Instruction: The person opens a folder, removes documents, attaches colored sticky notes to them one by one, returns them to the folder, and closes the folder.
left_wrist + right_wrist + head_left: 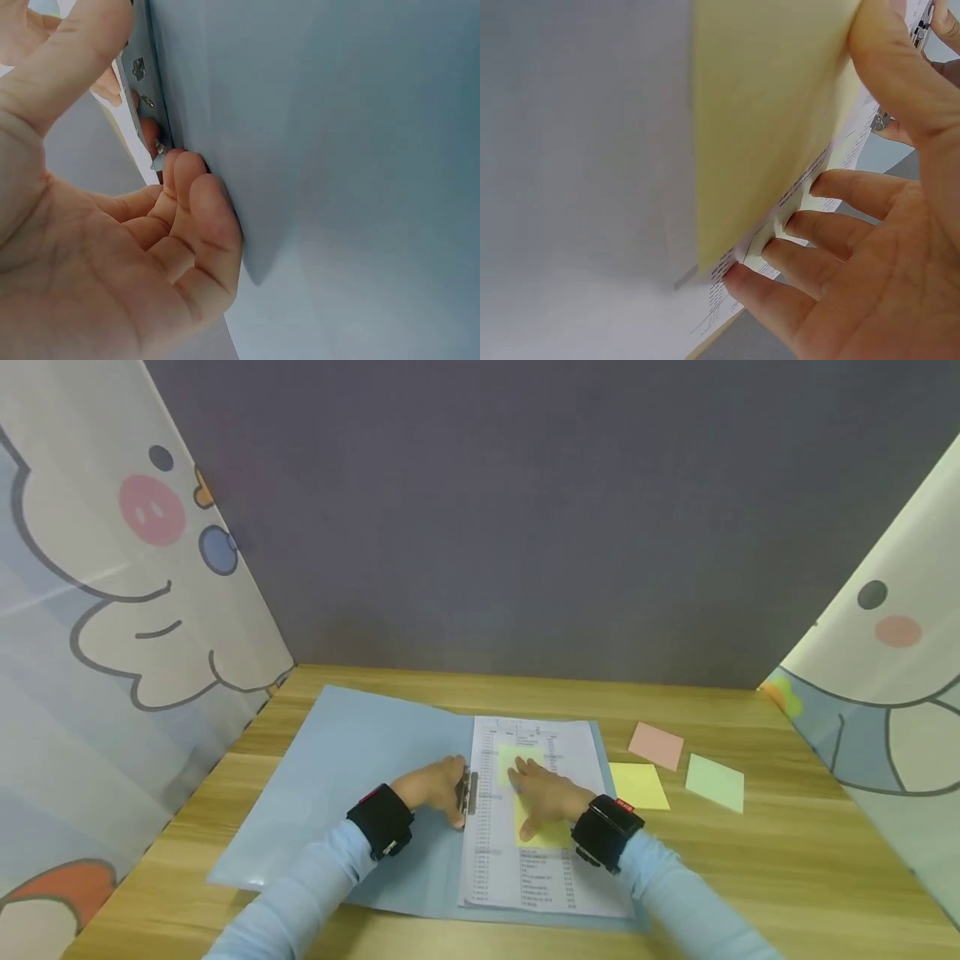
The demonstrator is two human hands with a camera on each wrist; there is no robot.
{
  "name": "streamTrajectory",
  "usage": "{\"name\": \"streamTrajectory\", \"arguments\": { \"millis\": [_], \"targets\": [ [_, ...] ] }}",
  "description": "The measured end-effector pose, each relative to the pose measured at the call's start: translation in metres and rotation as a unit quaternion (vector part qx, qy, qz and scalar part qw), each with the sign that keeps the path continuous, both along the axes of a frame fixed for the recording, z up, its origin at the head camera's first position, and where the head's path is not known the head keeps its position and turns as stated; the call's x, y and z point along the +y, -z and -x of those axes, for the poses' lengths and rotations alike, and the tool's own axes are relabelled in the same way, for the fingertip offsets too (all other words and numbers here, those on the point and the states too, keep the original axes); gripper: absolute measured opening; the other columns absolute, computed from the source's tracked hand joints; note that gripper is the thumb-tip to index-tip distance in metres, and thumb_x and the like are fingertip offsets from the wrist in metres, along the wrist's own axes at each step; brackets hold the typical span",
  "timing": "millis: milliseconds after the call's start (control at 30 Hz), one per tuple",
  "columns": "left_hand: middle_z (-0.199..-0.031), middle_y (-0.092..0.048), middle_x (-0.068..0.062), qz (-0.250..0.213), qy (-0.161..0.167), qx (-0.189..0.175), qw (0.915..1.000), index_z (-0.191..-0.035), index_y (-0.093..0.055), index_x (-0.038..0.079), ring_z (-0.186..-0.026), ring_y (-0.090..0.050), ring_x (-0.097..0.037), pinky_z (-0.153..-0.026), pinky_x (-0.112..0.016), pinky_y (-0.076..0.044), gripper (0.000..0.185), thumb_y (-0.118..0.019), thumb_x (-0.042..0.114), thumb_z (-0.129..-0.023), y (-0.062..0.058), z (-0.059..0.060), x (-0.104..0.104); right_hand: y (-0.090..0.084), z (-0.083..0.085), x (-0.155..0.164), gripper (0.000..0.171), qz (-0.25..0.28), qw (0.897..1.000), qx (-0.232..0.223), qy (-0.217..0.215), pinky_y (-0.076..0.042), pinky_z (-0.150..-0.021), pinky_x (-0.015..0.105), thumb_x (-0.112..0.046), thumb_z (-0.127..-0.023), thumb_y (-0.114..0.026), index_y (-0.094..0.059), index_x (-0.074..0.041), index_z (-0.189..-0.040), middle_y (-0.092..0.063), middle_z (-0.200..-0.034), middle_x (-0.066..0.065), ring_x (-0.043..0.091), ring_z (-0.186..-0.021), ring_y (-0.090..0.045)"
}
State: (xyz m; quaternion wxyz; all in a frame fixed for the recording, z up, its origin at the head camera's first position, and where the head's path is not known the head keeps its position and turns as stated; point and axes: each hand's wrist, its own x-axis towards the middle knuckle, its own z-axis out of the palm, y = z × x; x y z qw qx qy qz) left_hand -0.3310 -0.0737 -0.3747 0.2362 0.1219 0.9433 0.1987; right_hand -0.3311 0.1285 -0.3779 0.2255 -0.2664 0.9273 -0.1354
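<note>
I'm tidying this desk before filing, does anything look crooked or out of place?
Nothing is damaged or spilled. The pink note and green note lie loose and tilted beside the folder, unlike the squarer yellow note. The printed sheets sit straight under the right hand.

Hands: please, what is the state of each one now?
Left hand: fingers curled, gripping the metal clip of the blue folder.
Right hand: open, pressing the printed sheet.

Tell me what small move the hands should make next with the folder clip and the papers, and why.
Probably ease the metal clip down onto the printed sheets. The left hand has its grip at the clip on the open blue folder, and the right hand presses flat on the sheets and yellow sticky notes, keeping them aligned.
</note>
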Motion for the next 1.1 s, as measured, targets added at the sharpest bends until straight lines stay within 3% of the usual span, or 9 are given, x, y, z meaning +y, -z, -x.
{"name": "streamTrajectory", "arguments": {
  "millis": [100, 233, 400, 500, 600, 700, 800, 967, 1100],
  "targets": [
    [-0.094, -0.049, -0.006, -0.024, -0.005, -0.011, 0.9996, -0.110, -0.046, 0.001, -0.085, -0.044, -0.020, -0.076, -0.035, -0.043, 0.068, -0.087, 0.010, -0.056, 0.000, -0.002, -0.004, 0.000, -0.001, -0.001, 0.104, -0.001, 1.000, -0.003, -0.001, -0.020, -0.107, 0.056, -0.034, -0.057, -0.081, -0.030, -0.004, -0.142, -0.016, -0.152, 0.015, 0.034, -0.140, -0.014],
    [-0.102, -0.052, -0.010, -0.036, 0.001, -0.014, 0.9993, -0.114, -0.047, 0.000, -0.090, -0.046, -0.023, -0.083, -0.039, -0.043, 0.070, -0.086, 0.010, -0.057, -0.001, -0.003, -0.007, -0.002, -0.001, -0.003, 0.104, -0.012, 1.000, 0.004, -0.004, -0.021, -0.108, 0.055, -0.035, -0.057, -0.082, -0.030, -0.005, -0.142, -0.016, -0.152, 0.014, 0.034, -0.140, -0.015],
    [-0.126, -0.048, -0.019, 0.013, 0.028, 0.013, 0.9994, -0.134, -0.040, -0.002, -0.108, -0.049, -0.027, -0.093, -0.044, -0.042, 0.086, -0.084, 0.018, -0.062, -0.011, -0.013, -0.008, -0.004, 0.000, -0.005, 0.104, -0.014, 1.000, 0.008, -0.009, -0.021, -0.108, 0.054, -0.036, -0.057, -0.081, -0.030, -0.005, -0.142, -0.015, -0.152, 0.014, 0.033, -0.140, -0.014],
    [-0.135, -0.041, -0.018, 0.073, 0.068, 0.077, 0.9920, -0.138, -0.037, 0.000, -0.117, -0.047, -0.027, -0.097, -0.041, -0.042, 0.088, -0.081, 0.028, -0.067, -0.020, -0.032, -0.003, -0.004, 0.001, -0.005, 0.104, -0.010, 1.000, 0.008, -0.012, -0.020, -0.109, 0.053, -0.036, -0.057, -0.081, -0.030, -0.004, -0.142, -0.015, -0.152, 0.015, 0.034, -0.140, -0.014],
    [-0.143, -0.037, -0.013, 0.122, 0.130, 0.126, 0.9758, -0.136, -0.042, 0.003, -0.128, -0.041, -0.026, -0.101, -0.038, -0.039, 0.077, -0.073, 0.038, -0.074, -0.028, -0.058, 0.006, -0.004, 0.002, -0.005, 0.104, -0.005, 1.000, 0.002, -0.008, -0.018, -0.110, 0.052, -0.035, -0.058, -0.081, -0.030, -0.004, -0.142, -0.015, -0.152, 0.015, 0.034, -0.140, -0.013],
    [-0.145, -0.036, -0.010, 0.141, 0.192, 0.118, 0.9641, -0.133, -0.048, 0.006, -0.132, -0.037, -0.022, -0.104, -0.036, -0.036, 0.068, -0.066, 0.045, -0.079, -0.032, -0.084, 0.012, -0.004, 0.002, -0.007, 0.103, 0.006, 1.000, -0.003, -0.007, -0.017, -0.110, 0.052, -0.034, -0.058, -0.081, -0.031, -0.002, -0.141, -0.016, -0.151, 0.017, 0.036, -0.139, -0.013],
    [-0.142, -0.040, -0.009, 0.154, 0.224, 0.090, 0.9582, -0.129, -0.051, 0.009, -0.130, -0.041, -0.021, -0.102, -0.034, -0.038, 0.069, -0.065, 0.051, -0.077, -0.032, -0.101, 0.015, -0.004, 0.003, -0.009, 0.103, 0.008, 1.000, -0.003, -0.007, -0.016, -0.110, 0.052, -0.034, -0.058, -0.081, -0.030, -0.001, -0.141, -0.016, -0.151, 0.018, 0.036, -0.139, -0.013],
    [-0.142, -0.040, -0.011, 0.153, 0.214, 0.081, 0.9615, -0.130, -0.050, 0.008, -0.129, -0.041, -0.022, -0.102, -0.034, -0.038, 0.076, -0.067, 0.053, -0.071, -0.025, -0.110, 0.016, -0.002, 0.004, -0.002, 0.097, 0.049, 0.999, -0.013, 0.009, -0.019, -0.110, 0.050, -0.033, -0.063, -0.080, -0.032, 0.000, -0.140, -0.022, -0.149, 0.018, 0.035, -0.138, -0.020],
    [-0.142, -0.039, -0.013, 0.134, 0.195, 0.077, 0.9686, -0.131, -0.048, 0.008, -0.130, -0.039, -0.024, -0.102, -0.037, -0.038, 0.078, -0.071, 0.049, -0.069, -0.019, -0.114, 0.016, -0.004, 0.002, 0.018, 0.082, 0.126, 0.990, -0.020, 0.065, -0.024, -0.108, 0.050, -0.029, -0.073, -0.075, -0.035, 0.003, -0.138, -0.033, -0.144, 0.021, 0.038, -0.134, -0.028]
  ]
}}
